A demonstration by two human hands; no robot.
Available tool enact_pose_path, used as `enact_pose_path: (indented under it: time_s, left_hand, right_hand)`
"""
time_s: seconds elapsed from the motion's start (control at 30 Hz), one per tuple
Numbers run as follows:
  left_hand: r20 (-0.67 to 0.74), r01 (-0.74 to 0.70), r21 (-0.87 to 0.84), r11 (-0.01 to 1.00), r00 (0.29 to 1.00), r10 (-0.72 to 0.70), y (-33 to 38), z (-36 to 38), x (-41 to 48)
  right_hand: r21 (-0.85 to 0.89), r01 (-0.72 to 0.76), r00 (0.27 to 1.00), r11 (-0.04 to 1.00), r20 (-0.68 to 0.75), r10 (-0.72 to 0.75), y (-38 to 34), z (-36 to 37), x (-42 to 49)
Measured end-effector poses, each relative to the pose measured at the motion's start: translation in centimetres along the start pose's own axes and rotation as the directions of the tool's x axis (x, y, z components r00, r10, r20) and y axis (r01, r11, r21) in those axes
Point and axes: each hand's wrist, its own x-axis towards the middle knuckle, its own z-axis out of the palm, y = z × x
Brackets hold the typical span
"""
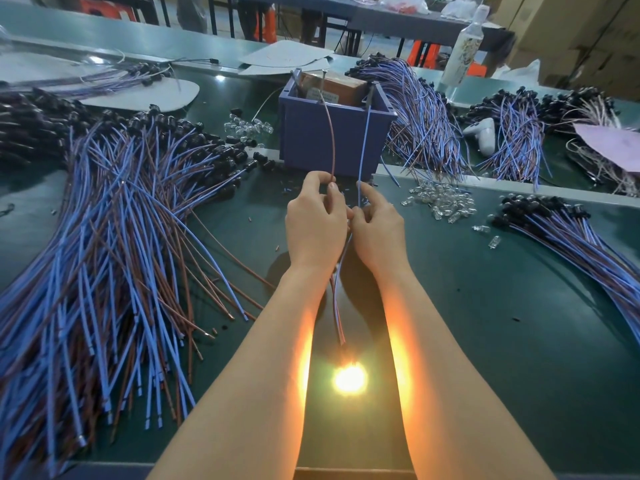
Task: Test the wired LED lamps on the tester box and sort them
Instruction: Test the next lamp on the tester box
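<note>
left hand [315, 221] pinches brown wire [333, 140], right hand [378, 228] blue wire [364, 143]

This is a factory assembly floor, a small electronics workshop. A long green work table [519, 306] is heaped with bundles of blue and brown wired lamps [114, 220], with loose clear bulbs [446, 202] scattered between them and a blue tester box [329, 140] in the middle. Behind stand another workbench [346, 10], orange stools [426, 51] and stacked cardboard cartons [588, 36].
</note>
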Motion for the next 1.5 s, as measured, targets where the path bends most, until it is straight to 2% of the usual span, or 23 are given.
enact_pose_path:
  time_s: [0.2,0.27,0.37,0.43,0.53,0.6,0.63,0.7,0.73,0.8,0.87,0.93,0.97,1.0,1.03,1.1,1.13,1.17,1.27,1.37,1.43,1.5]
  left_hand:
    - [0.006,0.015,-0.032,0.999,1.0,-0.015,0.2,-0.1,0.0]
    - [0.037,0.012,-0.082,0.997,0.999,-0.009,0.6,-0.3,0.4]
    - [0.215,0.001,-0.16,0.987,0.976,0.034,1.5,-0.6,0.7]
    - [0.343,0.027,-0.202,0.979,0.938,0.045,2.4,-0.8,0.7]
    - [0.422,-0.022,-0.235,0.972,0.898,0.123,4.4,-0.8,0.8]
    - [0.483,-0.06,-0.247,0.967,0.857,0.176,6.3,-0.6,1.0]
    - [0.514,-0.07,-0.241,0.968,0.837,0.188,7.4,-0.5,1.1]
    - [0.523,-0.102,-0.176,0.979,0.833,0.181,9.1,0.0,1.3]
    - [0.486,-0.147,-0.093,0.985,0.856,0.174,9.8,0.2,1.4]
    - [0.398,-0.257,0.198,0.946,0.903,0.162,10.5,0.7,1.2]
    - [0.419,-0.28,0.415,0.866,0.903,0.091,11.0,1.5,0.4]
    - [0.527,-0.27,0.4,0.876,0.85,0.022,11.9,3.2,-0.6]
    - [0.572,-0.223,0.302,0.927,0.82,0.011,12.6,4.3,-1.2]
    - [0.599,-0.107,0.149,0.983,0.8,-0.004,13.4,5.7,-1.6]
    - [0.623,0.07,-0.024,0.997,0.781,-0.04,14.2,7.2,-2.0]
    - [0.659,0.395,-0.284,0.874,0.742,-0.121,15.7,10.1,-3.0]
    - [0.655,0.462,-0.344,0.817,0.742,-0.144,15.9,11.7,-3.7]
    - [0.65,0.467,-0.357,0.809,0.746,-0.144,16.0,13.3,-4.4]
    - [0.649,0.291,-0.202,0.935,0.755,-0.095,15.5,17.7,-6.9]
    - [0.74,0.145,-0.021,0.989,0.667,-0.082,14.8,20.9,-8.9]
    - [0.787,0.127,0.074,0.989,0.602,-0.136,14.1,22.4,-9.6]
    - [0.805,0.151,0.118,0.981,0.565,-0.184,13.5,23.3,-10.0]
  right_hand:
    - [0.051,-0.072,0.997,0.996,0.007,0.071,-0.9,-0.6,-0.2]
    - [0.248,-0.131,0.987,0.96,0.124,0.102,-1.6,-1.4,-0.2]
    - [0.577,-0.26,0.918,0.774,0.396,0.013,-2.3,-3.6,-0.5]
    - [0.66,-0.331,0.88,0.674,0.474,-0.032,-2.3,-5.2,-0.7]
    - [0.744,-0.411,0.85,0.528,0.522,-0.074,-2.3,-6.8,-1.3]
    - [0.783,-0.404,0.862,0.472,0.499,-0.091,-2.6,-7.8,-1.5]
    - [0.788,-0.377,0.878,0.487,0.471,-0.082,-2.9,-8.3,-1.5]
    - [0.76,-0.278,0.933,0.587,0.358,-0.022,-3.5,-9.5,-1.4]
    - [0.741,-0.203,0.967,0.64,0.254,0.013,-3.9,-10.2,-1.3]
    - [0.735,-0.042,0.997,0.676,-0.015,0.078,-4.4,-11.9,-1.1]
    - [0.748,0.117,0.96,0.653,-0.253,0.119,-4.8,-13.7,-1.1]
    - [0.76,0.228,0.902,0.608,-0.4,0.161,-4.8,-15.4,-1.4]
    - [0.773,0.266,0.875,0.575,-0.444,0.192,-4.6,-16.2,-1.7]
    - [0.791,0.296,0.851,0.535,-0.473,0.228,-4.3,-17.1,-2.0]
    - [0.811,0.321,0.828,0.49,-0.491,0.271,-3.7,-17.9,-2.3]
    - [0.85,0.357,0.781,0.386,-0.499,0.376,-2.2,-19.6,-3.0]
    - [0.87,0.364,0.758,0.334,-0.485,0.436,-1.1,-20.3,-3.3]
    - [0.888,0.363,0.735,0.281,-0.458,0.499,0.0,-20.9,-3.7]
    - [0.924,0.35,0.662,0.157,-0.362,0.656,3.7,-21.8,-4.9]
    - [0.955,0.275,0.6,0.113,-0.263,0.755,6.8,-22.0,-5.8]
    - [0.974,0.2,0.59,0.105,-0.206,0.781,8.3,-22.1,-6.1]
    - [0.988,0.119,0.595,0.101,-0.152,0.79,9.1,-22.5,-6.4]
